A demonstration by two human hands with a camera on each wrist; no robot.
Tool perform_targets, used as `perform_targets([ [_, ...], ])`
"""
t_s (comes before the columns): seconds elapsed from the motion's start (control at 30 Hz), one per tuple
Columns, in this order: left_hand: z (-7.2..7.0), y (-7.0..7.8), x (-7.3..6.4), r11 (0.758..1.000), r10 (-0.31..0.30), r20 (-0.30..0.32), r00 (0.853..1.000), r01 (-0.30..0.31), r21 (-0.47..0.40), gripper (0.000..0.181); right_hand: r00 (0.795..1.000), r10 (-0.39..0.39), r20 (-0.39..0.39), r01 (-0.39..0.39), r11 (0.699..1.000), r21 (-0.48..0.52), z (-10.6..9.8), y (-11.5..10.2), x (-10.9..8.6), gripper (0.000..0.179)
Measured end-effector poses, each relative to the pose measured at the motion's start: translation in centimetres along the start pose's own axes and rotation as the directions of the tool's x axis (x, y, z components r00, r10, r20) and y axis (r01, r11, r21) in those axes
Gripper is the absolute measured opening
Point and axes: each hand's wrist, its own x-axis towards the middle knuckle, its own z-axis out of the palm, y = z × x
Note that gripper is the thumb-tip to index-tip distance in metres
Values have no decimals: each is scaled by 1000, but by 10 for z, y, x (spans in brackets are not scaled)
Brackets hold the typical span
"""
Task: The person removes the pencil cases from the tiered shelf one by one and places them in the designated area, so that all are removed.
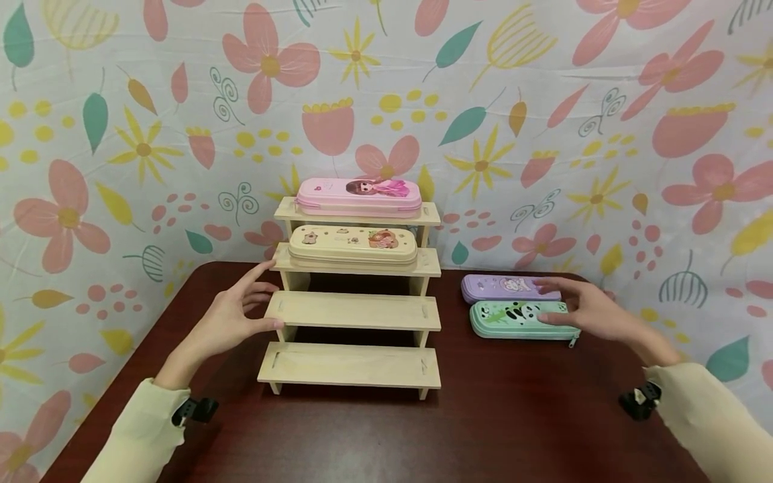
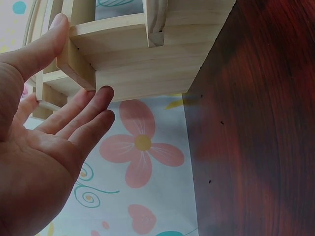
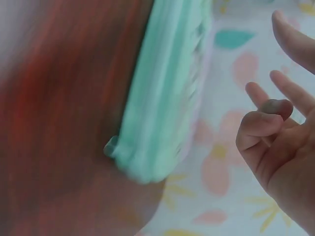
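Note:
A four-tier wooden display stand [image 1: 353,310] stands on the dark table. On its top tier lies a pink pencil case [image 1: 359,198] with a doll picture; a cream pencil case [image 1: 353,246] rests on the tier below. My left hand [image 1: 232,312] is at the stand's left side, its thumb [image 2: 49,42] and fingertips right at the tier ends, fingers mostly straight. To the right of the stand, a purple pencil case [image 1: 492,287] lies behind a mint-green panda pencil case [image 1: 507,320]. Over the right ends of both hovers my right hand [image 1: 588,310], its fingers loosely bent and holding nothing.
The two lower tiers [image 1: 350,365] of the stand bear no cases. A flower-printed cloth [image 1: 543,168] hangs behind the dark red-brown tabletop [image 1: 519,409]. A zipper pull [image 1: 572,342] sticks out at the green case's right end. Each wrist wears a small black camera [image 1: 641,401].

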Motion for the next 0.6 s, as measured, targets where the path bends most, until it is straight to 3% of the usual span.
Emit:
perform_targets([
  [0.23,1,1,0,1000,-12,-3,1000,12,1,108,995,-100,-23,101,994,49,13,-50,30,58],
  [0.6,1,0,1,1000,2,-2,1000,-2,3,108,987,-160,-17,161,986,32,39,-122,75,62],
])
